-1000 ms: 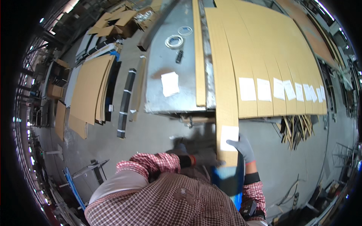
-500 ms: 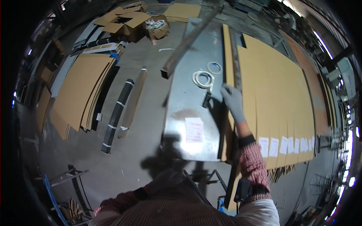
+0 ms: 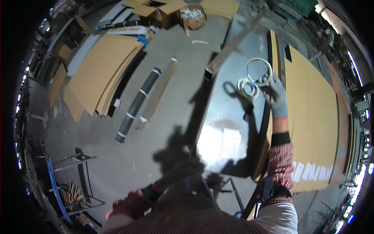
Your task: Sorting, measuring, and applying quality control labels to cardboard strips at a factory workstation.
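Note:
My gloved right hand (image 3: 276, 91) is closed on the edge of a large, thin tape roll (image 3: 257, 59), raised above a grey metal-topped table (image 3: 216, 105). Below and left of it, smaller tape rolls (image 3: 240, 86) lie on the table, partly overlapped by the raised roll in this view. A small black object (image 3: 247, 115) sits just nearer than those rolls; its kind is unclear. A paper sheet with handwriting (image 3: 230, 143) lies toward the table's near end. In shadow near my body is my gloved left hand (image 3: 189, 168), its fingers too dark and blurred to read.
A long square metal tube (image 3: 230, 50) slants across the table's far left edge. Tall cardboard sheets (image 3: 313, 117) with papers stand at the right. On the floor at left are a black wrapped bundle (image 3: 138, 105), a cardboard stack (image 3: 102, 72) and a metal frame (image 3: 83, 156).
My right hand has taken hold of the large tape roll and lifted it from the table. The whole view has shifted, so the table appears farther right. My left hand stays near my body.

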Available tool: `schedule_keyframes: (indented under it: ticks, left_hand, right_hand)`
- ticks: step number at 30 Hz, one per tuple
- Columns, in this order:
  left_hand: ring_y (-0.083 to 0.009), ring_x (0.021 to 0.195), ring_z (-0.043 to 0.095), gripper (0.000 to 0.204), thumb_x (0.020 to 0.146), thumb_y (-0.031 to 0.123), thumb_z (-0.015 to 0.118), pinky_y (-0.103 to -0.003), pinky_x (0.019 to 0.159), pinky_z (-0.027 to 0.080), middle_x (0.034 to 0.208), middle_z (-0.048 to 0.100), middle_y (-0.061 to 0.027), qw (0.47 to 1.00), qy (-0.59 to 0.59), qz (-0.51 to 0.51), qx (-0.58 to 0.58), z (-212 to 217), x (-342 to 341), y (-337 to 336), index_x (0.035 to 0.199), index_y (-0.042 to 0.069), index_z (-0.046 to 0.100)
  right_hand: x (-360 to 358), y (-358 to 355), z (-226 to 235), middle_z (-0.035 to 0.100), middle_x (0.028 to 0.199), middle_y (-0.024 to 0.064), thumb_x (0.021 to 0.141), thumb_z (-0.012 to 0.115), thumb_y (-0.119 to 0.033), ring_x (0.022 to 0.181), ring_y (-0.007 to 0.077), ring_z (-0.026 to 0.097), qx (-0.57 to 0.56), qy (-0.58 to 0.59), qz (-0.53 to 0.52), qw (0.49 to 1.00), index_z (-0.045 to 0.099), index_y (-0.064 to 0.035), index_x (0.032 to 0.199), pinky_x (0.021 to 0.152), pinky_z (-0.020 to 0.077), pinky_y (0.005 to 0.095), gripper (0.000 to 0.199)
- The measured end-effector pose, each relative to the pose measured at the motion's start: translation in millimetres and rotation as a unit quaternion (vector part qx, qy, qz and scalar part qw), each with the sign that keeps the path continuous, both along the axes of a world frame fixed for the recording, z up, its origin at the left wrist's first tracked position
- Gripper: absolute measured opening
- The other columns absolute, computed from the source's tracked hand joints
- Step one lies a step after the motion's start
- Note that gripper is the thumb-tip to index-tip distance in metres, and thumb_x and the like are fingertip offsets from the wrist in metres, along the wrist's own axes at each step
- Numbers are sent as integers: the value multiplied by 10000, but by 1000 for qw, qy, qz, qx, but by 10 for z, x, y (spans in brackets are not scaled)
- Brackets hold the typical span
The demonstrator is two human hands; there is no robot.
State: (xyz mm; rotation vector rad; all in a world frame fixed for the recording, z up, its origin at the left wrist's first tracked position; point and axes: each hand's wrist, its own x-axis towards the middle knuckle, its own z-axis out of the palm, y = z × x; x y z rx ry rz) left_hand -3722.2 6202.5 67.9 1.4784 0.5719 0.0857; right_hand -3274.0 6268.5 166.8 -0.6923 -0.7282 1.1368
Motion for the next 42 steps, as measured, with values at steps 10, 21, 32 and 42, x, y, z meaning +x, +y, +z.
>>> schedule_keyframes:
  ticks: [10,21,32,42]
  left_hand:
    - [-200,995,589,442,1002,366,346,-373,915,454,1090,604,-107,837,-96,-67,-535,1518,1666,-249,1233,19,490]
    - [-146,851,609,259,888,6,480,-283,734,501,992,620,-115,836,-6,-238,-494,1380,1987,-1675,1120,-90,543]
    - [-59,703,542,309,822,-5,499,-210,587,443,855,608,-10,936,25,-285,-203,1108,2008,-2518,1116,-47,583]
    - [-267,1053,607,348,900,61,545,-376,932,497,1119,593,-205,881,-288,-375,0,1232,1950,-2694,1191,-113,470]
  right_hand:
    - [-1356,-2783,249,555,966,98,862,623,-119,860,238,523,62,270,-75,958,510,25,1117,855,472,384,314]
    - [-1741,-4806,582,611,915,134,871,620,-150,920,262,611,-85,86,-227,966,572,25,988,853,488,354,216]
    - [-1249,-5484,485,598,875,100,933,531,-187,791,155,579,-137,30,-45,989,535,42,1058,683,453,266,261]
    - [-1575,-5575,312,420,667,25,856,604,-188,645,175,400,2,235,-202,951,547,5,935,682,405,299,217]
